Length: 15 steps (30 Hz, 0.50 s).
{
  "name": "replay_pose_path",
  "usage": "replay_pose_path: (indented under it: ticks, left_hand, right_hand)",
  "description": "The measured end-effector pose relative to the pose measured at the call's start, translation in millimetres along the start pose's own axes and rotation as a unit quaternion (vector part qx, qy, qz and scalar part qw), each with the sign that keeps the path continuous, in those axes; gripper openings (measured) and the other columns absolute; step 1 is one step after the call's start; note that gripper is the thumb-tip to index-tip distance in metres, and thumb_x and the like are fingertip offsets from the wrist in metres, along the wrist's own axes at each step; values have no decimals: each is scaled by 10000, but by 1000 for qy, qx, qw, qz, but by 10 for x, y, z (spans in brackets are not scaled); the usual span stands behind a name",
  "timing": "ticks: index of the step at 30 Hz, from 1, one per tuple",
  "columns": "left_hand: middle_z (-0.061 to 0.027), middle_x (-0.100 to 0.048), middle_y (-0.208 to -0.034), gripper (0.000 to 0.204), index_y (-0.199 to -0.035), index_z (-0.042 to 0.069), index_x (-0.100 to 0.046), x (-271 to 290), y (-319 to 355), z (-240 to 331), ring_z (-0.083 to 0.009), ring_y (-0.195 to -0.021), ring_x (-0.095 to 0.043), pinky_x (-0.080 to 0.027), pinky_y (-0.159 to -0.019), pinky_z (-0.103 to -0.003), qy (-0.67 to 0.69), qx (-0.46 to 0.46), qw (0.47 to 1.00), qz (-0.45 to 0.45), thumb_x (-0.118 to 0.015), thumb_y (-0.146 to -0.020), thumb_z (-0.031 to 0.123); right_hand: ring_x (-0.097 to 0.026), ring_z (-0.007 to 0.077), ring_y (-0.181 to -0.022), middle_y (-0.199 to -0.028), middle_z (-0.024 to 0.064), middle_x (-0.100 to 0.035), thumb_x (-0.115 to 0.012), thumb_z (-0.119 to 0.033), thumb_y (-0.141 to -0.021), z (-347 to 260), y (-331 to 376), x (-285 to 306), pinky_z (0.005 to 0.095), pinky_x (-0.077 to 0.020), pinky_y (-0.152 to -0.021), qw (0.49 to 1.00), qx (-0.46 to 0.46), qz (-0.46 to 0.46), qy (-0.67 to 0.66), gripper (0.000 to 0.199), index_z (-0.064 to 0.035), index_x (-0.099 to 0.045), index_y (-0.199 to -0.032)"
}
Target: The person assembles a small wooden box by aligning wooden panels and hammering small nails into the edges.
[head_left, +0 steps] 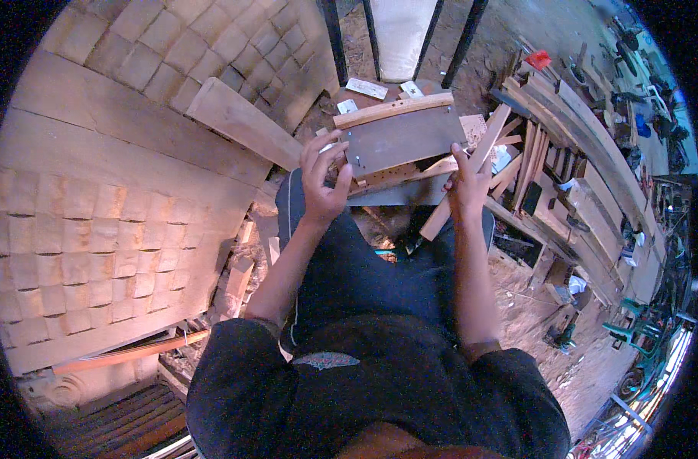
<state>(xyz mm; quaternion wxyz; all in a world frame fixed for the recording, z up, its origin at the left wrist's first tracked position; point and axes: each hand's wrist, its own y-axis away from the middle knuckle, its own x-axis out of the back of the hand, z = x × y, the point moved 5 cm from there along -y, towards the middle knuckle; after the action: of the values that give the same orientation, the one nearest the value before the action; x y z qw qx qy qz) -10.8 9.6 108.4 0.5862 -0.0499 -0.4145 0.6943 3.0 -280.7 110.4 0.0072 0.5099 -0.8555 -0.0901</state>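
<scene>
A dark flat board [401, 139] with a pale wooden strip [393, 110] along its far edge rests across my lap. My left hand [324, 174] grips the board's left end, fingers curled over a small pale object at the corner. My right hand [467, 182] holds the board's right end, next to a long wooden stick [471, 164] that slants down toward my knee. More pale slats [399, 174] lie under the board's near edge. My dark trousers [364, 268] fill the middle of the view.
Large carved wooden panels [112, 191] with square block patterns stand on the left. A plank [242, 122] leans against them. Stacked planks and offcuts [571, 168] pile up on the right, with tools on the dirt floor [548, 306]. A black metal frame [402, 30] stands ahead.
</scene>
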Motion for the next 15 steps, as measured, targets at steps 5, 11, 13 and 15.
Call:
replay_pose_path:
  ticks: [5,11,13,15]
  left_hand:
    - [-100,-709,-1133,188,-1024,60,-723,-29,-178,364,-313,-1196,-585,-383,-1093,-452,36,51,998,2,-706,-841,99]
    - [-70,-734,-1084,130,-1000,73,-727,-68,-134,283,-292,-1222,-597,-407,-1095,-441,81,104,991,-24,-695,-874,68]
    - [-63,-742,-1096,88,-970,73,-718,-54,-139,301,-286,-1245,-596,-381,-1119,-482,73,108,991,-41,-689,-887,72]
    - [-56,-746,-1095,73,-959,75,-715,-50,-148,255,-284,-1249,-598,-353,-1136,-507,60,73,995,-44,-688,-891,80]
  right_hand:
    - [-501,125,-431,-738,54,-565,-799,-333,-823,102,-96,73,277,-414,-390,1000,1,-9,2,427,-44,-538,-997]
    - [-461,120,-395,-690,23,-503,-822,-257,-822,305,-239,123,283,-394,-338,999,32,-6,-10,413,-78,-486,-980]
    - [-464,123,-389,-687,28,-505,-819,-265,-829,306,-244,118,288,-396,-337,999,50,5,4,422,-67,-478,-981]
    - [-466,125,-388,-688,31,-505,-819,-267,-829,256,-178,107,289,-398,-337,999,33,2,-7,429,-61,-477,-986]
